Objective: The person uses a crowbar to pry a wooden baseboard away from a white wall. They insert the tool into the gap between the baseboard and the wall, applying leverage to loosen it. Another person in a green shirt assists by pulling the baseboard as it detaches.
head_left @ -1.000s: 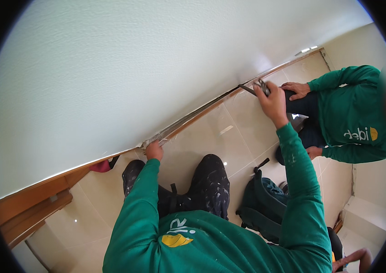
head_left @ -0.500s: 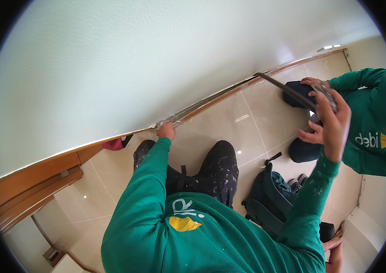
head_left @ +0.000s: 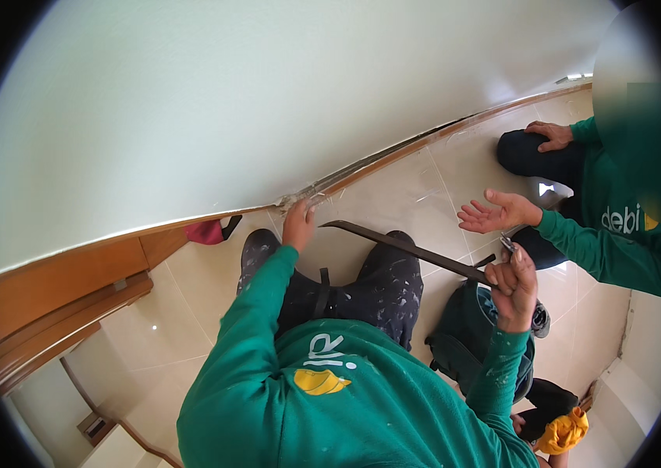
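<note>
My right hand is closed round the thick end of a long, dark metal pry bar. The bar reaches left above my knees, its curved, pointed tip close to my left hand. A small silvery piece juts out above my right fist; its kind is unclear. My left hand is at the foot of the white wall, beside the rough end of the wooden baseboard. Its fingers look curled together, and what they hold is hidden. A dark gap runs between wall and baseboard.
A co-worker in green kneels at the right, one open hand stretched toward my right hand. A dark backpack lies on the tiled floor. Wooden boards and a red item are at the left. Another person holds a yellow cloth.
My right hand has come down and toward me, taking the bar from the wall gap to above my knees. The co-worker's hand now reaches out, palm up. My left hand has shifted slightly.
</note>
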`<state>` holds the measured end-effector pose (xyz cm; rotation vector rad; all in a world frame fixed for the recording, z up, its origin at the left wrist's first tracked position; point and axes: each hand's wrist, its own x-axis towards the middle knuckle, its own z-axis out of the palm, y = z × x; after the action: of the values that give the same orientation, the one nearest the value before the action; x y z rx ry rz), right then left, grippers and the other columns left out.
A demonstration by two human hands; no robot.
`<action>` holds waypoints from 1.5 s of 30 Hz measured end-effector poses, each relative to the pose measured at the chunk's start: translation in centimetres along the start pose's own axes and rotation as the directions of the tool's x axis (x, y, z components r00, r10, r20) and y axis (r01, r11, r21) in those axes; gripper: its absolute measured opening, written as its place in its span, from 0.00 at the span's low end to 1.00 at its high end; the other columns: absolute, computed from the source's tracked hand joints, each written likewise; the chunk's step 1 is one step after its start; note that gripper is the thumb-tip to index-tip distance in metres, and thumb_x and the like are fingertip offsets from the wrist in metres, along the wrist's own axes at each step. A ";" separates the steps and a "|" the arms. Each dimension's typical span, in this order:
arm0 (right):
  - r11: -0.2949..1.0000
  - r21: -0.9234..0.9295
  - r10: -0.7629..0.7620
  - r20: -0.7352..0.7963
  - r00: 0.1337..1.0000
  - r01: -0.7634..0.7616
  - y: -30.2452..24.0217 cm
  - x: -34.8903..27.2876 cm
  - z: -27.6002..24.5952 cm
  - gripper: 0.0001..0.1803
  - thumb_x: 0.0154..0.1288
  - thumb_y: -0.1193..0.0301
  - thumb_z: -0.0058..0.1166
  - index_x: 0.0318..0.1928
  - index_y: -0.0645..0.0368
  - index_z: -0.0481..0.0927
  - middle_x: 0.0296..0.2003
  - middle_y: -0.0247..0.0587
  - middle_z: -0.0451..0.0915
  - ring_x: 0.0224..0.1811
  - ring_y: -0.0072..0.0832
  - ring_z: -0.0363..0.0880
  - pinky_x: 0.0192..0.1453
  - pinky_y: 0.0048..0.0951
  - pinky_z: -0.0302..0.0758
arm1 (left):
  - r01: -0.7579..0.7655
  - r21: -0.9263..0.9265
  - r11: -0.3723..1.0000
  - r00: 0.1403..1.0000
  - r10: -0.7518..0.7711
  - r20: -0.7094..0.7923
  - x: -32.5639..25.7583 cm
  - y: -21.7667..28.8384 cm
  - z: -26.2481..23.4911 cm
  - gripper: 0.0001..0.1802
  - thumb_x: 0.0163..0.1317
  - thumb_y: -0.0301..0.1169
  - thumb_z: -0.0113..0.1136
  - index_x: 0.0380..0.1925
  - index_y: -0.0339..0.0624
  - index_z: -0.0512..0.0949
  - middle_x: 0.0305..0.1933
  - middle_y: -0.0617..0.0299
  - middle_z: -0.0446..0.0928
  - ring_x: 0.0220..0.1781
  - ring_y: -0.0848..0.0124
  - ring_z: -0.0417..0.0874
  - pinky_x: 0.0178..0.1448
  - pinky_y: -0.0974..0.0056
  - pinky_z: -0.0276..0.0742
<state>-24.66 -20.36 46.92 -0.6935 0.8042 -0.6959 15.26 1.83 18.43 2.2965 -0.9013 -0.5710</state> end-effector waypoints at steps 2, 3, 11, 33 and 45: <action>0.979 0.184 0.100 -0.043 0.994 -0.091 3.2 0.4 -2.6 0.17 0.81 0.60 0.52 0.42 0.63 0.76 0.12 0.19 0.54 0.12 0.14 0.48 0.31 0.24 0.61 | 0.416 -0.583 0.698 0.909 -0.330 0.253 -3.7 2.1 -1.3 0.30 0.76 0.53 0.52 0.57 0.35 0.79 0.59 0.42 0.82 0.66 0.48 0.80 0.68 0.51 0.75; 0.944 0.293 0.177 -0.070 0.982 -0.149 4.9 0.6 -3.9 0.17 0.82 0.59 0.51 0.42 0.63 0.76 0.12 0.19 0.54 0.11 0.13 0.47 0.31 0.24 0.61 | 0.659 -0.736 0.157 0.729 -0.376 0.572 -5.4 3.1 -2.3 0.35 0.78 0.59 0.46 0.59 0.36 0.79 0.62 0.44 0.82 0.69 0.49 0.78 0.69 0.49 0.75; 0.801 0.368 0.541 -0.103 0.835 -0.473 20.8 2.9 -7.0 0.20 0.82 0.56 0.51 0.40 0.63 0.77 0.17 0.22 0.59 0.17 0.17 0.56 0.42 0.31 0.76 | 0.307 -0.858 -0.412 0.926 -0.078 0.369 -11.3 9.9 -9.8 0.31 0.75 0.59 0.40 0.25 0.45 0.73 0.28 0.59 0.72 0.38 0.61 0.75 0.66 0.47 0.68; 0.570 -0.049 0.811 0.191 0.552 -0.820 20.6 0.3 9.2 0.30 0.84 0.51 0.40 0.61 0.69 0.75 0.61 0.50 0.80 0.62 0.39 0.79 0.68 0.41 0.75 | -0.458 -0.437 0.774 0.728 0.608 0.315 -14.2 18.7 -7.8 0.31 0.79 0.43 0.37 0.17 0.39 0.74 0.19 0.46 0.75 0.28 0.43 0.79 0.39 0.45 0.75; 0.234 -0.422 0.970 0.037 0.241 -0.876 28.6 6.6 5.1 0.10 0.78 0.68 0.54 0.38 0.60 0.79 0.30 0.34 0.81 0.29 0.28 0.79 0.36 0.33 0.80 | -0.665 -0.454 0.593 0.532 0.802 0.270 -14.8 18.2 -7.6 0.16 0.69 0.36 0.58 0.26 0.37 0.82 0.34 0.49 0.85 0.39 0.48 0.85 0.48 0.47 0.80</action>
<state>-9.10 -7.43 24.99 -0.4290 0.8877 0.7207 1.27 4.57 38.54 1.2824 -1.7638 -0.7781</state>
